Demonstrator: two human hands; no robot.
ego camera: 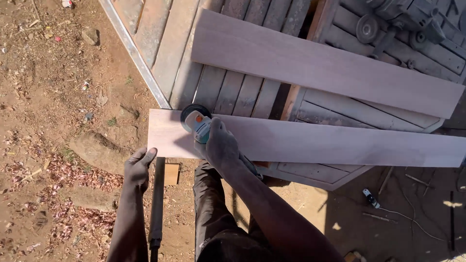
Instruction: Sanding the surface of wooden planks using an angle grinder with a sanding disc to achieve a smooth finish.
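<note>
Head view, looking straight down.

**A:** Nearest things first?

**B:** Dark trousers at the bottom edge, both forearms reaching up from there. Left hand sits at the near left corner of the near plank, fingers together and curled over its near edge. Right hand is clamped around the body of an angle grinder, fingers wrapped tight on it.

**A:** Grinder heading?

**B:** Its long axis runs diagonally, from lower right under the wrist to upper left. The round black disc end points up-left, lying on the plank's far edge close to its left end.

**A:** Plank axis?

**B:** Long axis left to right, tilting slightly down toward the right; pale pinkish, smooth, running off the right edge. A dark bar hangs below its left corner.

**A:** Beyond that?

**B:** A second plank of the same colour lies farther off, sloping down to the right, well apart from the hands. Both rest on a weathered slatted wooden panel with a pale metal strip along its left side.

**A:** Ground?

**B:** Outdoors; bare reddish dirt with stones, shavings and litter, in hard sunlight. A small tool with a cord lies in shadow at the right.
</note>
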